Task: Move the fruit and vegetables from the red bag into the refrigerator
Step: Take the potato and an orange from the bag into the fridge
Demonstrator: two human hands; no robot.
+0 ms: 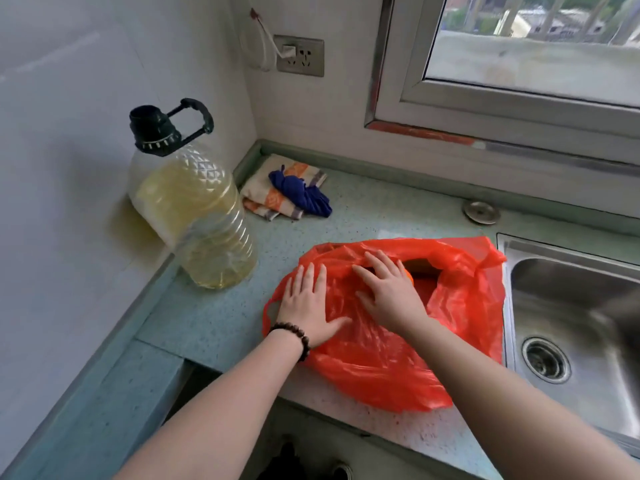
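A red plastic bag point(388, 358) lies on the speckled countertop point(214, 317) just left of the sink. Its mouth gapes toward the far right, and a bit of something orange point(408, 276) shows inside beside my fingers; the rest of its contents are hidden. My left hand point(306, 303), with a bead bracelet on the wrist, lies flat on the bag's left side with fingers spread. My right hand point(388, 292) rests flat on top of the bag at the edge of the opening. The refrigerator is out of view.
A large oil bottle point(201, 209) with a black cap stands at the left against the wall. Folded cloths point(287, 192) lie in the back corner. A steel sink point(581, 323) sits at the right, a round metal cap point(481, 212) behind it. A window is above.
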